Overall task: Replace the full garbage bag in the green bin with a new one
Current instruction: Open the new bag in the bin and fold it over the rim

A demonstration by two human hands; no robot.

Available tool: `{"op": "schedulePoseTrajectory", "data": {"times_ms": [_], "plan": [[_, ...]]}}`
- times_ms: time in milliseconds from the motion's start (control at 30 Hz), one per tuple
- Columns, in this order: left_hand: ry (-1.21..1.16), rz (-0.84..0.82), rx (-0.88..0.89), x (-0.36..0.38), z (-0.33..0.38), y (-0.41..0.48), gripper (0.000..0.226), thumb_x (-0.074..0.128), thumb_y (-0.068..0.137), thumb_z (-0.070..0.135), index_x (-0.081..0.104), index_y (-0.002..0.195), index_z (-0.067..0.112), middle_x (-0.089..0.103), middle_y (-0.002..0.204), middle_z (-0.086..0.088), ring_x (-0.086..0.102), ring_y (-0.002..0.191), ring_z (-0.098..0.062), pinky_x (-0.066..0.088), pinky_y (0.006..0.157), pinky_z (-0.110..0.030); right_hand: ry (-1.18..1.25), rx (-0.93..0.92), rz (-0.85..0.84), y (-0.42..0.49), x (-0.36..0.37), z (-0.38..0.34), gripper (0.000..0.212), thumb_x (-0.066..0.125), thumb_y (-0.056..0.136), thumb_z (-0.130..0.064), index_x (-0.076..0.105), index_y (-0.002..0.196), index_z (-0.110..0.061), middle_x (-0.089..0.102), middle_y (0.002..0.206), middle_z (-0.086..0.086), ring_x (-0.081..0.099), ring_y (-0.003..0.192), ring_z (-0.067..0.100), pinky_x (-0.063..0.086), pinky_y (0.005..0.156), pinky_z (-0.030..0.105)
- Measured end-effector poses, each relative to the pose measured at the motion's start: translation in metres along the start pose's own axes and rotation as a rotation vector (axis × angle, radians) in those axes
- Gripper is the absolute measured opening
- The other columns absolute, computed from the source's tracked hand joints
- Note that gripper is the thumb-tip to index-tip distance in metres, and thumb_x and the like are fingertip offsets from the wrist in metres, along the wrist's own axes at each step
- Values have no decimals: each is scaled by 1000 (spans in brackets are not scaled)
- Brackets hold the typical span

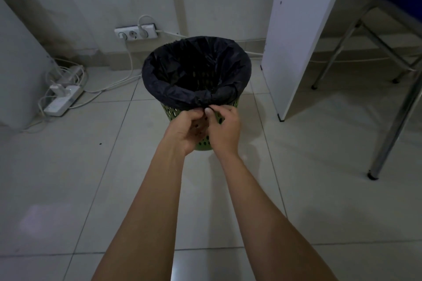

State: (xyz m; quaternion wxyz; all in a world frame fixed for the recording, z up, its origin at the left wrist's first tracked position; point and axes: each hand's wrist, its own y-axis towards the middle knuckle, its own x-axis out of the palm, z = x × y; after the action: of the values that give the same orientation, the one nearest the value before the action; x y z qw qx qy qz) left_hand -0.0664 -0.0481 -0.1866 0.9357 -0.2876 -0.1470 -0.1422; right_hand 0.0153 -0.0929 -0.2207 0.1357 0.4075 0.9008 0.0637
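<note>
Two hands at work on one bunch of plastic: left hand (187, 130) and right hand (225, 129) meet just below the near rim, fingers pinched shut on a gathered tuft of the black garbage bag (159, 82). Right thumb on top of the tuft, left fingers curled beneath it. Looks like knotting or cinching slack so the liner hugs the rim, though untying cannot be ruled out.

Bag folded over the whole rim of the green bin (170, 113), draped loosely inside; holes of the bin wall showing faintly through the film, with no rubbish visible, so probably the fresh liner already in place and the task near its end. Next move, by that reading: pull the knot snug without tearing the thin film, then tuck the tuft down against the perforated side and let go.

Bin upright on the pale tiled floor (68, 178), close to the wall. Beyond it, a wall socket strip (135, 33) with a white plug and cables trailing down. Left, a power strip (62, 98) in a tangle of white leads on the floor. Right, a white panel (296, 29) standing edge-on, and metal chair legs (392, 125) behind it. Dim, greyish light throughout.
</note>
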Motion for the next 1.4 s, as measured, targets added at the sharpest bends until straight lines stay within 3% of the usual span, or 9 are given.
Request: {"op": "schedulePoseTrajectory", "data": {"times_ms": [167, 267, 400, 500, 700, 833, 1000, 1133, 1400], "plan": [[-26, 79, 52, 11, -8, 2, 16, 68, 90, 8, 70, 106, 3, 71, 79, -8, 67, 62, -15, 55, 55, -23, 527, 617, 6, 1, 1, -19, 11, 75, 89, -9, 79, 99, -8, 76, 85, 0, 68, 72, 7, 57, 66, 16], [-46, 158, 81, 16, -7, 4, 37, 77, 80, 6, 67, 114, -6, 73, 81, -14, 67, 59, -19, 54, 55, -25, 648, 767, 22, 7, 2, -20, 3, 78, 84, -6, 77, 85, -9, 76, 81, 7, 69, 69, 16, 60, 67, 27], [-53, 166, 41, 23, 7, 3, 45, 78, 65, 35, 71, 96, 4, 69, 74, -9, 61, 53, -21, 52, 55, -29, 676, 804, 14, 14, 6, -18, 11, 80, 82, -8, 72, 75, -10, 76, 84, 12, 69, 71, 23, 59, 67, 33], [-39, 226, 49, 21, 13, 9, 63, 77, 65, 54, 70, 106, 7, 76, 92, -10, 73, 76, -26, 61, 71, -39, 690, 801, 4, 17, 8, -22, 7, 79, 82, -8, 74, 78, -8, 77, 86, 14, 71, 71, 23, 55, 57, 26], [-63, 282, 25, 24, 27, 12, 40, 72, 83, 28, 66, 112, 1, 70, 76, -13, 63, 49, -21, 56, 51, -30, 856, 970, -34, 33, 12, -34, 4, 69, 88, 1, 67, 91, 3, 68, 77, 14, 61, 58, 17, 45, 38, 16], [-73, 327, 48, 28, 31, 14, 38, 72, 83, 20, 63, 113, -1, 72, 82, -16, 62, 48, -19, 55, 49, -28, 883, 1007, 5, 39, 11, -37, 6, 62, 91, -2, 65, 89, 3, 69, 80, 13, 63, 59, 18, 48, 44, 21], [-88, 360, 70, 29, 28, 17, 41, 75, 79, 20, 64, 114, 2, 76, 96, -15, 63, 52, -17, 50, 47, -23, 797, 966, 13, 48, 12, -46, 47, 83, 75, -33, 70, 110, -4, 74, 90, 10, 61, 55, 16, 45, 39, 18], [-109, 287, 33, 29, 23, 16, 44, 77, 83, 24, 66, 121, 4, 71, 87, -7, 58, 46, -10, 44, 41, -17, 690, 967, 33, 61, 20, -50, 48, 83, 77, -23, 67, 118, -4, 75, 101, 12, 64, 64, 21, 43, 34, 18], [-339, 240, -18, 39, 24, 12, 24, 72, 89, 19, 68, 107, 4, 72, 79, -10, 68, 56, -22, 58, 54, -32, 693, 980, -28, 67, 22, -39, 38, 76, 80, -12, 67, 115, -1, 57, 70, 5, 44, 42, 12, 38, 35, 16]]}}
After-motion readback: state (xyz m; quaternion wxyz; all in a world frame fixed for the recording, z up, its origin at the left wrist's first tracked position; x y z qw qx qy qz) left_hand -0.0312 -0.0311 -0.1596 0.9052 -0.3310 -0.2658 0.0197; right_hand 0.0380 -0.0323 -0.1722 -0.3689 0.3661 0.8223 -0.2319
